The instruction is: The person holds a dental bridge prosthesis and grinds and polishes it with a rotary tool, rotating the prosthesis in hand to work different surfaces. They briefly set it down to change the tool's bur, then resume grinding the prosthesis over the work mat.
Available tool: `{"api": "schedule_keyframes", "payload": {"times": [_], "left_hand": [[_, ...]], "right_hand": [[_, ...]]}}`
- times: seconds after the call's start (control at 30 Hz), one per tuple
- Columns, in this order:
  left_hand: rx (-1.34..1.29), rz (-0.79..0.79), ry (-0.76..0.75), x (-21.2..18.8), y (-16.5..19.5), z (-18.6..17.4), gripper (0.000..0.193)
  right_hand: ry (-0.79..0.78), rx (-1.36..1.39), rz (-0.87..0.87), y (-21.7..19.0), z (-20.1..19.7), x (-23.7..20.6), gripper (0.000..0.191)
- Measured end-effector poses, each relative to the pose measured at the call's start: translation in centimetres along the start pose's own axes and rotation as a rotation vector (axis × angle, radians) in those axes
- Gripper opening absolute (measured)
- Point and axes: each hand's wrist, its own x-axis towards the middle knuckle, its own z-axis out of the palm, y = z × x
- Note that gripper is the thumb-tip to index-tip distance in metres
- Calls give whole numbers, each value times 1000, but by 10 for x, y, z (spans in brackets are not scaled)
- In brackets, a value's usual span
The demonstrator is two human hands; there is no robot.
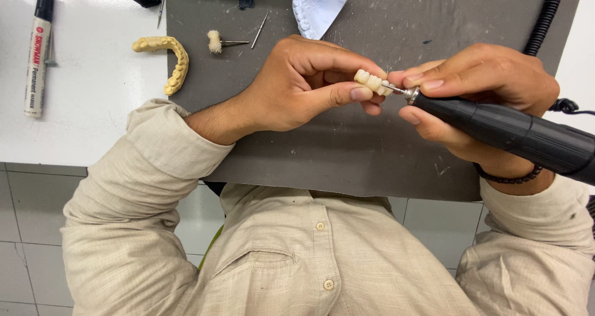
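Item: 1 small cream dental bridge (370, 81), several joined teeth, pinched between thumb and fingers of the left hand (310, 83) above the dark grey mat (347, 155), seemingly raised for a close view. Long axis runs left to right, right end dipping slightly toward the tool. The right hand (477, 87) is closed around 1 black rotary handpiece (514, 133), its metal tip meeting the bridge's right end. Nearby: yellowish arch model (170, 59), white plaster cast (319, 6), mounted buff (215, 41), marker pen (38, 56) on the white bench.
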Motion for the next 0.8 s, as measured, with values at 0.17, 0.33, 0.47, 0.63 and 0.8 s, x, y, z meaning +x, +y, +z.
{"api": "schedule_keyframes", "payload": {"times": [0.17, 0.33, 0.47, 0.63, 0.8], "left_hand": [[-22, 3, -10, -1, 0, 0, 19], [-40, -29, -1, -1, -1, 0, 20], [-66, -37, -3, -2, -1, 0, 20], [-91, -51, -11, -2, 0, 0, 20], [-101, -45, -16, -2, 0, 0, 21]], "right_hand": [[-48, -34, -51, 0, -2, -2, 27], [-33, -10, -26, -1, -1, 0, 26], [-35, -30, -57, -1, 0, 1, 26], [-27, -49, -90, -3, 2, 0, 28], [-15, -42, -63, -6, 3, 0, 28]]}}
